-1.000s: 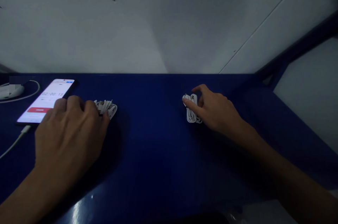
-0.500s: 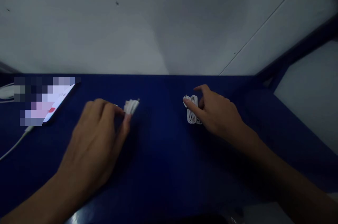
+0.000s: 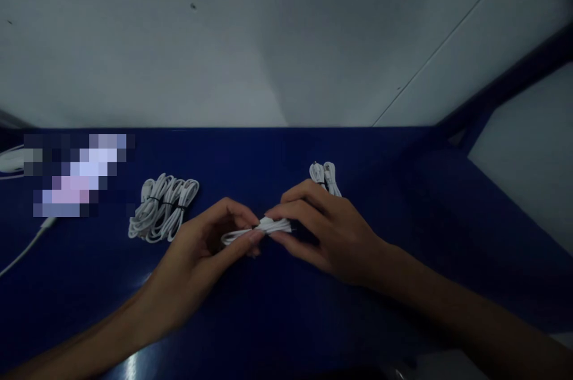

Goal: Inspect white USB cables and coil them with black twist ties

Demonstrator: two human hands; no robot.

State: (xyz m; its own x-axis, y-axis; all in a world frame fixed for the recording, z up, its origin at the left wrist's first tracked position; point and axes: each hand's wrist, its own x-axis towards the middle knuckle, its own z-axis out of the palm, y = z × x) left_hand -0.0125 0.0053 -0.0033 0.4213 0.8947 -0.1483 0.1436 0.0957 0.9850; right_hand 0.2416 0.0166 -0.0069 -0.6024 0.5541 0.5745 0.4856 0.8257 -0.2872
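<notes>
fingertips (image 3: 255, 236) of the left hand (image 3: 185, 266) are closed in a pinch on a white cable bundle (image 3: 274, 226) near its middle; the right hand (image 3: 342, 234) grips its right end between thumb and fingers. the bundle sits between both hands over the blue table (image 3: 268, 314), loops towards the left. it looks like handling or straightening in hand, and any shift would call for one pinch staying firm while the other eases. just left and farther, tied white cables (image 3: 163, 207) lie close to the left wrist; more cables (image 3: 330, 174) lie beyond the right hand, which hides their near part. far left, a blurred patch and a white cord (image 3: 24, 255); behind, a pale wall (image 3: 224, 58).
</notes>
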